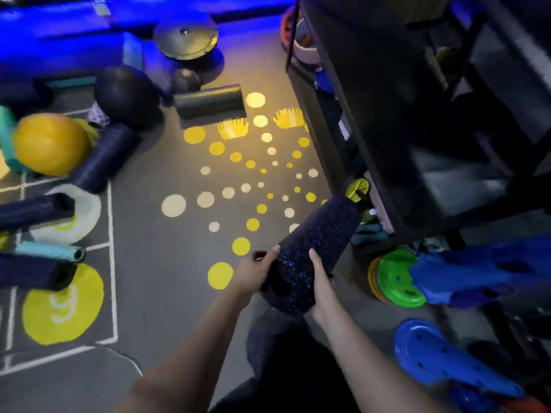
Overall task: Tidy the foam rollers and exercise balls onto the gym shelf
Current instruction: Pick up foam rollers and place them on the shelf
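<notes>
Head view: left hand (255,272) and right hand (321,277) are gripping a black, blue-speckled foam roller (313,248), fingers curling round its near end, above the grey floor (167,263) near the dark gym shelf (387,120).

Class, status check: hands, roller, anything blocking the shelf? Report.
Left hand and right hand grip the speckled roller, far end toward the shelf. Green discs beside the shelf foot. Black roller and yellow ball on the floor.
</notes>
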Tool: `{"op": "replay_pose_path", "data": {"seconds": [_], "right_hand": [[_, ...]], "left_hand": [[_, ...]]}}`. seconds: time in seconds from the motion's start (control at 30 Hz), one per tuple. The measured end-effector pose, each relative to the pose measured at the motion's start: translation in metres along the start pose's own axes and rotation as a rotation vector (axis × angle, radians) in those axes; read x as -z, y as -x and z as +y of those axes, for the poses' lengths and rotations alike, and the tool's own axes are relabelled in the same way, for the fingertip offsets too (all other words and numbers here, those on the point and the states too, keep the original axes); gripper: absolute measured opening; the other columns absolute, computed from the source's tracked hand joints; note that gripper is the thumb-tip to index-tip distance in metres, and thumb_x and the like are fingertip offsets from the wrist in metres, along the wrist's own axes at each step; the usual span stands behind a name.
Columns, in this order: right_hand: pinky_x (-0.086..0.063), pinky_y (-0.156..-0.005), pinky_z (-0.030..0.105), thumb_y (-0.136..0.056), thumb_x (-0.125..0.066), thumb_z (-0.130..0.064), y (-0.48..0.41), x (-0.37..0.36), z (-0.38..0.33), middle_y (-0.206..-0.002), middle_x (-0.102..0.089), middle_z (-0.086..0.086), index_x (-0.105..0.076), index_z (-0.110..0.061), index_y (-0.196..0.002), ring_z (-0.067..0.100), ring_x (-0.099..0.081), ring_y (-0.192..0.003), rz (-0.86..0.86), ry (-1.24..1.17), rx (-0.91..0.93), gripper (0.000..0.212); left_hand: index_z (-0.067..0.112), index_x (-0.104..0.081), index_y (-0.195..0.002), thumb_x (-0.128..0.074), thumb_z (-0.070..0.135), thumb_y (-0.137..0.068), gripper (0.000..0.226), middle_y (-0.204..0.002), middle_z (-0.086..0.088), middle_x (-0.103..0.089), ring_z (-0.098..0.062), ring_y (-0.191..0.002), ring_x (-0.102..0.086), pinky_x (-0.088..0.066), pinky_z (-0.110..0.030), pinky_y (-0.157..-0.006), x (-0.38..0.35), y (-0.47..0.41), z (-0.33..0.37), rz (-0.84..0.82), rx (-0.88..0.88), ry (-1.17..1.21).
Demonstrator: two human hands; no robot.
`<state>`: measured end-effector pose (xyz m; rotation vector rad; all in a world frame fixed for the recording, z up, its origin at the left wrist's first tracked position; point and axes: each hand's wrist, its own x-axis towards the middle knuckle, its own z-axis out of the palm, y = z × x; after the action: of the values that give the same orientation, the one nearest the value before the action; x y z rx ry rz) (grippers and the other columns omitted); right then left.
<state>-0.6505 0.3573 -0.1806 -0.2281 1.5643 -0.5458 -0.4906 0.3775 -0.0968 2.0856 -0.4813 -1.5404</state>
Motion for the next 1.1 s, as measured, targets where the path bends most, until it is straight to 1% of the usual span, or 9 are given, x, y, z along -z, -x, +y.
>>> {"op": "replay_pose_path", "data": {"seconds": [0.07, 0.13, 0.23, 0.33, 0.4, 0.6, 0.7, 0.9, 1.1], "right_hand": [[-0.06, -0.089, 0.041, -0.049, -0.081, -0.084, -0.026, -0.015, -0.01, -0.106, -0.078, -0.004, -0.07, -0.02, -0.116, 0.019, -0.076, -0.095, 0.151, 0.031, 0.068, 0.093], [-0.057, -0.093, 0.042, -0.061, -0.069, -0.085, -0.044, -0.031, -0.022, -0.118, -0.074, 0.007, -0.067, -0.013, -0.124, 0.025, -0.071, -0.104, 0.396, 0.186, 0.129, 0.095], [-0.046, -0.096, 0.038, -0.093, -0.065, -0.04, -0.044, -0.073, -0.049, -0.141, -0.055, 0.026, -0.045, 0.005, -0.143, 0.041, -0.056, -0.125, 0.588, 0.454, 0.124, 0.071], [-0.044, -0.101, 0.041, -0.097, -0.061, -0.028, -0.042, -0.144, -0.072, -0.143, -0.05, 0.025, -0.046, 0.001, -0.141, 0.043, -0.05, -0.129, 0.495, 0.655, -0.022, 0.055], [-0.043, -0.103, 0.043, -0.096, -0.059, -0.028, -0.045, -0.215, -0.09, -0.139, -0.053, 0.024, -0.05, -0.004, -0.139, 0.043, -0.051, -0.128, 0.38, 0.747, 0.037, 0.05], [-0.047, -0.102, 0.041, -0.088, -0.064, -0.023, -0.069, -0.472, -0.169, -0.134, -0.059, 0.015, -0.052, -0.01, -0.134, 0.037, -0.055, -0.124, 0.094, 0.836, 0.321, 0.05], [-0.041, -0.107, 0.042, -0.091, -0.062, -0.023, -0.068, -0.574, -0.199, -0.137, -0.055, 0.015, -0.053, -0.01, -0.134, 0.037, -0.048, -0.13, 0.026, 0.916, 0.432, 0.046], [-0.037, -0.112, 0.043, -0.095, -0.059, -0.023, -0.093, -0.767, -0.2, -0.146, -0.046, 0.016, -0.047, -0.013, -0.143, 0.039, -0.042, -0.135, 0.017, 1.009, 0.467, 0.05], [-0.032, -0.109, 0.036, -0.094, -0.061, -0.019, -0.13, -0.929, -0.172, -0.143, -0.052, 0.017, -0.05, -0.009, -0.141, 0.035, -0.046, -0.135, 0.012, 1.114, 0.402, 0.049]], "left_hand": [[0.018, -0.054, -0.135, -0.05, 0.068, -0.089, 0.068, -0.117, -0.008, -0.07, -0.03, -0.111, -0.065, -0.053, -0.044, -0.097, 0.008, -0.042, 0.021, 0.034, -0.103, -0.23], [0.012, -0.043, -0.147, -0.053, 0.049, -0.098, 0.062, -0.13, -0.017, -0.065, -0.037, -0.124, -0.058, -0.046, -0.043, -0.103, 0.016, -0.081, 0.044, 0.113, -0.16, -0.298], [0.016, -0.046, -0.146, -0.055, 0.034, -0.1, 0.051, -0.135, -0.013, -0.062, -0.032, -0.127, -0.057, -0.044, -0.041, -0.104, 0.051, -0.119, 0.077, 0.159, -0.229, -0.327], [0.018, -0.05, -0.144, -0.056, 0.024, -0.099, 0.046, -0.135, -0.009, -0.062, -0.028, -0.124, -0.059, -0.045, -0.031, -0.095, 0.123, -0.145, 0.104, 0.079, -0.275, -0.397], [0.017, -0.052, -0.143, -0.055, 0.02, -0.1, 0.044, -0.134, -0.01, -0.064, -0.029, -0.124, -0.06, -0.046, -0.033, -0.096, 0.191, -0.167, 0.129, 0.055, -0.306, -0.468], [0.015, -0.062, -0.134, -0.057, 0.016, -0.099, 0.035, -0.127, -0.011, -0.068, -0.026, -0.116, -0.065, -0.049, -0.033, -0.097, 0.41, -0.257, 0.193, 0.394, -0.267, -0.264], [0.013, -0.06, -0.135, -0.057, 0.016, -0.1, 0.036, -0.13, -0.01, -0.066, -0.025, -0.119, -0.063, -0.046, -0.029, -0.096, 0.496, -0.289, 0.199, 0.422, -0.224, -0.21], [0.01, -0.061, -0.133, -0.059, 0.013, -0.098, 0.035, -0.127, -0.008, -0.067, -0.022, -0.118, -0.063, -0.042, -0.025, -0.096, 0.653, -0.39, 0.213, 0.436, -0.243, -0.085], [0.018, -0.061, -0.132, -0.063, 0.02, -0.097, 0.035, -0.121, -0.004, -0.068, -0.02, -0.109, -0.064, -0.05, -0.038, -0.1, 0.793, -0.491, 0.209, 0.357, -0.189, -0.108]]}}
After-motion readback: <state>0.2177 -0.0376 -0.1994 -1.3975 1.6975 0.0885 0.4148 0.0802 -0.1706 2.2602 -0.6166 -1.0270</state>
